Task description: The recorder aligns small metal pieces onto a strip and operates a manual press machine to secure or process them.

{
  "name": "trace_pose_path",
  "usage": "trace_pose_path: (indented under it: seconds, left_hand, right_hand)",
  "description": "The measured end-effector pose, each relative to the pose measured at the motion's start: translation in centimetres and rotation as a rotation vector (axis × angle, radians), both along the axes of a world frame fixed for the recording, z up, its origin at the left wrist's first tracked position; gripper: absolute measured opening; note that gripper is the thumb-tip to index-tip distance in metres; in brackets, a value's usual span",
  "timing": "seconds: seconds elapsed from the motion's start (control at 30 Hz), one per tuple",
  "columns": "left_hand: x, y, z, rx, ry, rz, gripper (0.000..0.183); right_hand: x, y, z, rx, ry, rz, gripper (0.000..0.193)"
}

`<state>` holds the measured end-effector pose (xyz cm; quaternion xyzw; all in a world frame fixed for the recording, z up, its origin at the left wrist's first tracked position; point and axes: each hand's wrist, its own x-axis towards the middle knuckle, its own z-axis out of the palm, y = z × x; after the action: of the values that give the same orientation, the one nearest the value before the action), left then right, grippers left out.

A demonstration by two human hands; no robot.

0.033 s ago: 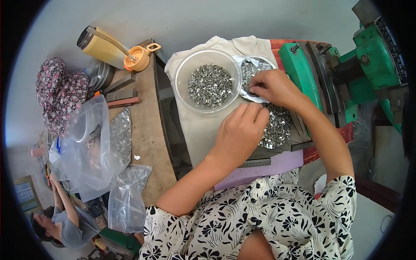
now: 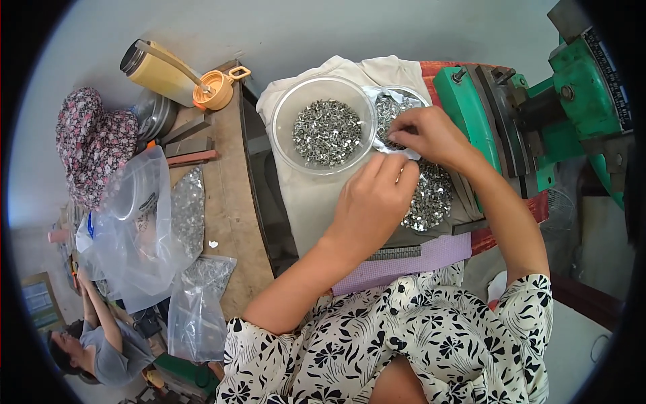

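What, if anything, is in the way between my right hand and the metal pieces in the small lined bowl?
Nothing visible. Your right hand has its fingertips at the metal pieces; your left hand sits nearer your body, out of that path.

1. The top of the frame is filled by a plain, pale grey wall (image 2: 336,27), which is softly lit.
2. A bluish tint is seen along the far-left rim.
3. Left of centre, a brown wooden table (image 2: 232,215) is shown, its right side bounded by a dark edge.
4. A scuffed red worktop (image 2: 540,207) is partly revealed right of centre.
5. At lower left, a brown-framed window (image 2: 42,303) is seen.
6. Pale grey floor (image 2: 572,306) is shown at lower right.
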<state>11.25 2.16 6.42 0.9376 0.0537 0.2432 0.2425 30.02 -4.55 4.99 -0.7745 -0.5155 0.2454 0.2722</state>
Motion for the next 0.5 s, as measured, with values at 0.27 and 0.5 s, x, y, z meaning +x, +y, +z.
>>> trace_pose_path:
  seconds: [0.27, 0.5]
  left_hand:
    - [5.3, 6.8, 3.6, -0.245, 0.199, 0.062, 0.03]
    - [8.3, 7.8, 3.1, -0.367, 0.271, -0.05, 0.032]
  right_hand:
    - [0.7, -0.6, 1.1, 0.25, 0.593, -0.367, 0.019]
    - [0.2, 0.1, 1.7, 0.302, 0.752, -0.478, 0.018]
